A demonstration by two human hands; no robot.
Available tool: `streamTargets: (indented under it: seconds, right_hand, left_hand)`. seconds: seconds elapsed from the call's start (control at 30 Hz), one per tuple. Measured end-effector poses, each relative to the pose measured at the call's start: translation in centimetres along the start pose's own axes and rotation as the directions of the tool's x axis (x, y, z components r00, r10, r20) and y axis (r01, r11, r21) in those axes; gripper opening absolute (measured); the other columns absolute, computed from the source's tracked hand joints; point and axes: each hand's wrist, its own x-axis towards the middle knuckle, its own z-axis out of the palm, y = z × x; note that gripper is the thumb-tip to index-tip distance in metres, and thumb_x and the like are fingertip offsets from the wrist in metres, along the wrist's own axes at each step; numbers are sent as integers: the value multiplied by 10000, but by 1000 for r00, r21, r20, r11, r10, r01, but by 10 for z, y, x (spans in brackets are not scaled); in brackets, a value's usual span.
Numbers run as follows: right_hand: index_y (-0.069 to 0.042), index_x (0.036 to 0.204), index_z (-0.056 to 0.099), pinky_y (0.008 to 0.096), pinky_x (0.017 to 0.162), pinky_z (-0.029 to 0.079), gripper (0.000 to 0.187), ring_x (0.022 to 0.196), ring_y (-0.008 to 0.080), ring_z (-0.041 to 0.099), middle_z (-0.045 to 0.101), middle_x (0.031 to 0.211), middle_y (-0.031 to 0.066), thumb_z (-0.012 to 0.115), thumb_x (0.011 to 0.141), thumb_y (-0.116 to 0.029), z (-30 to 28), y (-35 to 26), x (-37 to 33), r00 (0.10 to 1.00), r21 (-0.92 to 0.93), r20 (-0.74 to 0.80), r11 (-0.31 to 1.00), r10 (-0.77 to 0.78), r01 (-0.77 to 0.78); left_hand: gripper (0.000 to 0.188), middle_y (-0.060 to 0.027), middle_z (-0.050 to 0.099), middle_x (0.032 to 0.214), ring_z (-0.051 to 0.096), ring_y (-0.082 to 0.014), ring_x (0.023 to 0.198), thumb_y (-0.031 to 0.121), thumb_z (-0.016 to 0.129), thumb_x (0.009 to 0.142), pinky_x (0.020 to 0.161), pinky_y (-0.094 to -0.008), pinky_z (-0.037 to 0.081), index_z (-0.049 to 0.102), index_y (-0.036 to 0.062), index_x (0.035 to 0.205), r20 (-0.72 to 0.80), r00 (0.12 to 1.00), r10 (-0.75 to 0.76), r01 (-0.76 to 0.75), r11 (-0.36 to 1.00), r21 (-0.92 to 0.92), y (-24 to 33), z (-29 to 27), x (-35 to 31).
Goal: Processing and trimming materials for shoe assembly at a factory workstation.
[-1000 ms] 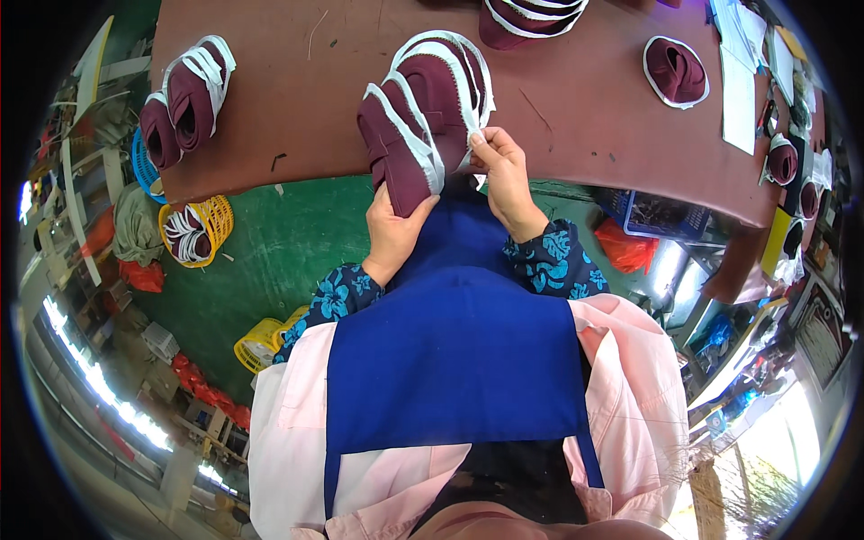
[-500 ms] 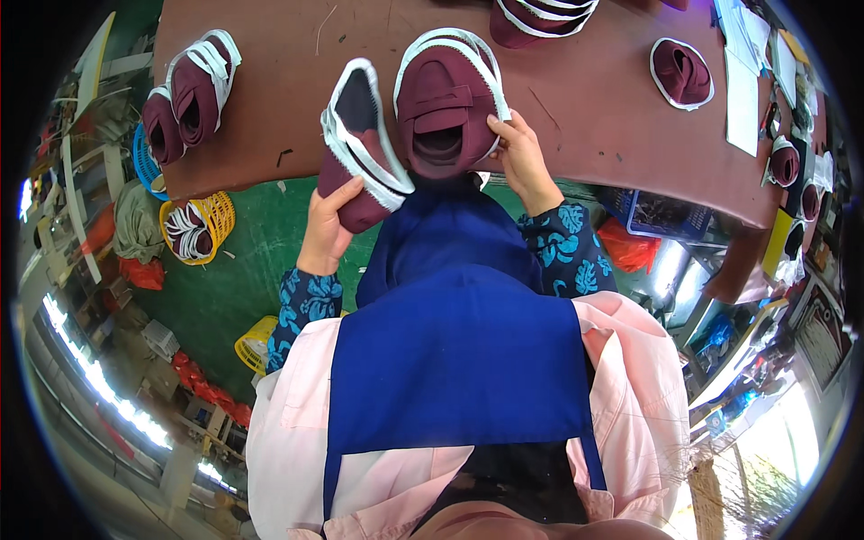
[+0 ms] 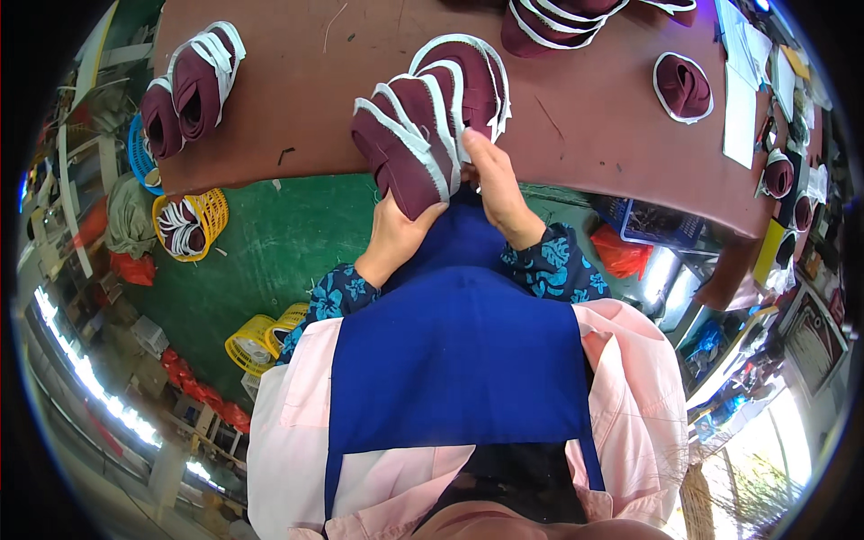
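Note:
Two maroon shoe uppers with white edging point(image 3: 409, 171) are pressed together in my left hand point(image 3: 396, 236), tilted with their edges side by side. Its fingers are closed round the lower end. My right hand point(image 3: 499, 187) is closed at the near end of more maroon shoe uppers point(image 3: 472, 76), which lean over the table edge just behind the first ones. The two bunches touch and overlap. My right fingertips are partly hidden behind the edging.
On the brown table point(image 3: 315, 108) lie more shoe uppers point(image 3: 202, 81) at left, a pile point(image 3: 558, 27) at the back, and a single upper point(image 3: 682, 87) at right. Papers point(image 3: 740, 99) line the right side. A yellow basket point(image 3: 214, 220) holds uppers on the green floor.
My left hand has moved right and turned its uppers over against those in my right hand. My right hand has shifted slightly left and nearer to me. The two bunches, apart earlier, now overlap.

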Motion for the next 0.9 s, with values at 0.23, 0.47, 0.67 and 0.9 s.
streamTargets:
  seconds: [0.23,0.47,0.67,0.9]
  right_hand:
    - [5,1077,685,257,774,471,250,861,77,598,696,968,14,648,978,-221,16,13,21,991,31,71,993,115,-117]
    - [-2,1143,653,245,736,493,275,824,77,610,692,941,40,508,1058,-219,4,-13,26,952,-299,79,904,-295,305]
    - [4,1125,616,354,734,522,311,798,233,649,625,974,137,713,899,-186,-82,32,67,712,-833,-189,494,-676,248]
    - [-5,953,679,350,706,532,271,732,205,659,671,849,105,771,844,-235,-76,32,67,829,-656,-321,739,-458,154]
  left_hand:
    - [617,-245,678,1133,683,-353,1059,189,816,809,914,-399,531,498,-69,1270,-105,991,-88,78,992,-96,0,-5,-20]
    - [284,-229,679,950,639,-449,849,134,766,781,774,-479,509,660,-28,990,-269,891,365,-228,873,430,-25,-48,6]
    - [279,-208,684,813,684,-400,822,294,689,868,717,-495,534,630,22,866,-288,956,56,256,315,914,-68,-142,105]
    - [366,-153,650,992,621,-358,960,206,751,792,830,-475,504,584,39,1072,-336,915,222,273,270,923,-48,-172,112]
